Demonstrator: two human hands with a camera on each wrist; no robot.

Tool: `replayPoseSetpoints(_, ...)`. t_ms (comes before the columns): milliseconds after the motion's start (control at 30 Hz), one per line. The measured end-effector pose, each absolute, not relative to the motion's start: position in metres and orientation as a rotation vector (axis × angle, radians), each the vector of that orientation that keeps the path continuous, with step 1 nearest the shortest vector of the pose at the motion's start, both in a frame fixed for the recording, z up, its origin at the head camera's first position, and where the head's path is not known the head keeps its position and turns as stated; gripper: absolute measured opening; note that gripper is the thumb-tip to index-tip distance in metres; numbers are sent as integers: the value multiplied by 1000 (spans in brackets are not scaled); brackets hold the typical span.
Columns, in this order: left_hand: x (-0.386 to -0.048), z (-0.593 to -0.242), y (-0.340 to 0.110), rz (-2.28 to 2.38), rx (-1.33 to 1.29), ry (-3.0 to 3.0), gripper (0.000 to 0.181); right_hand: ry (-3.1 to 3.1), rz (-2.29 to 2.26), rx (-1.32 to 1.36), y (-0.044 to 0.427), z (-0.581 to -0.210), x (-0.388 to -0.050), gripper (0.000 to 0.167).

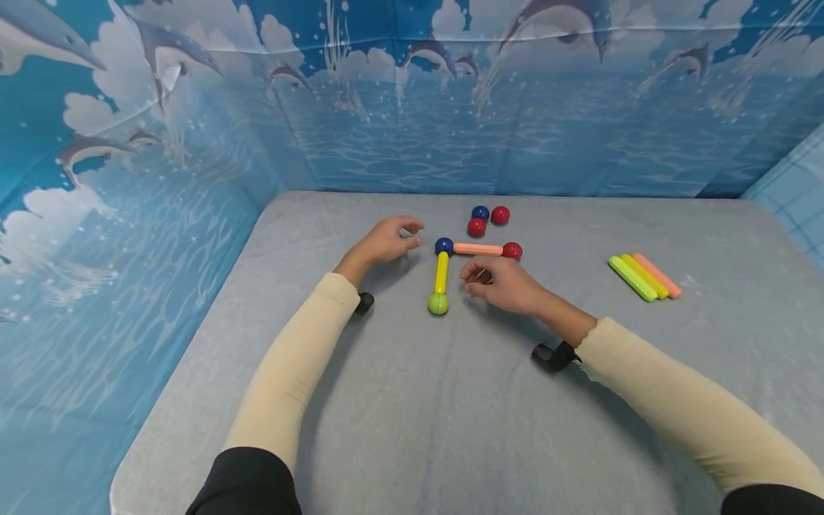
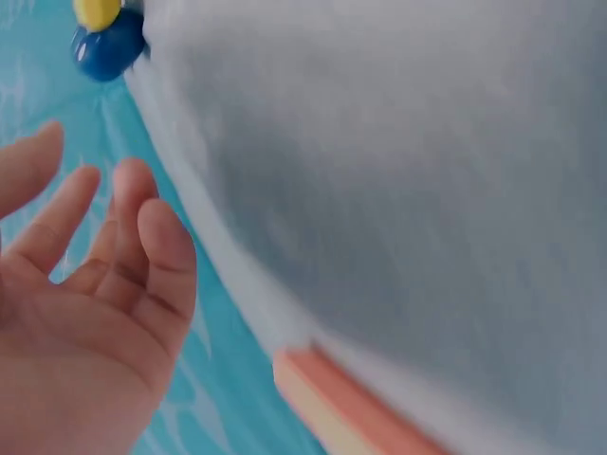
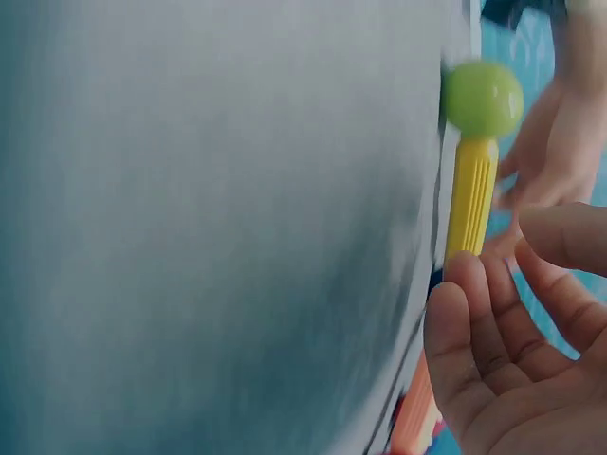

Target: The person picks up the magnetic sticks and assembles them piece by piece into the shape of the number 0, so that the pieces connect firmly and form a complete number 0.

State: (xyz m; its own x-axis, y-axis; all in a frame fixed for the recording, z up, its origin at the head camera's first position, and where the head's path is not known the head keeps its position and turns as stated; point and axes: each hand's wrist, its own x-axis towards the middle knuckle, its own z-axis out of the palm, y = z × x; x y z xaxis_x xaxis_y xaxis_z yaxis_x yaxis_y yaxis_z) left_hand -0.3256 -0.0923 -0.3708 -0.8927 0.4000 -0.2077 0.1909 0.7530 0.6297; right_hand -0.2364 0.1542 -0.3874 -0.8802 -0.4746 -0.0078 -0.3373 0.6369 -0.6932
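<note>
In the head view, a blue ball (image 1: 444, 246) joins a yellow stick (image 1: 441, 273) and an orange stick (image 1: 478, 249) at a corner. A green ball (image 1: 438, 303) caps the yellow stick's near end; a red ball (image 1: 512, 250) sits at the orange one's right end. My left hand (image 1: 388, 240) hovers left of the blue ball, fingers loosely bent and holding nothing. Just right of the yellow stick is my right hand (image 1: 505, 283), also without anything in its grasp. In the right wrist view, its thumb and fingers (image 3: 448, 327) stand apart near the yellow stick (image 3: 471, 194).
Behind the joined pieces lie a loose blue ball (image 1: 480, 212) and two red balls (image 1: 476, 227). Farther right, green, yellow and orange sticks (image 1: 644, 276) lie side by side on the grey table (image 1: 399, 429). A dolphin-print curtain (image 1: 399, 143) hangs along the back and left.
</note>
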Motion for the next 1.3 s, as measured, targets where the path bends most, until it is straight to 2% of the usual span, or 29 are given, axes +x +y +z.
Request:
replayPoseSetpoints(233, -308, -358, -142, 879, 421, 2667, 39, 2710, -1028, -639, 169, -382, -251, 24)
replayPoseSetpoints(433, -292, -357, -172, 911, 399, 2701, 37, 2818, -1000, -690, 168, -380, -261, 21)
replayPoseSetpoints(967, -299, -374, -189, 903, 71, 2763, 39, 2837, -796, -876, 134, -374, -303, 31)
replayPoseSetpoints(1300, -307, -382, -185, 859, 73, 2713, 41, 2704, -840, -773, 125, -383, -319, 36)
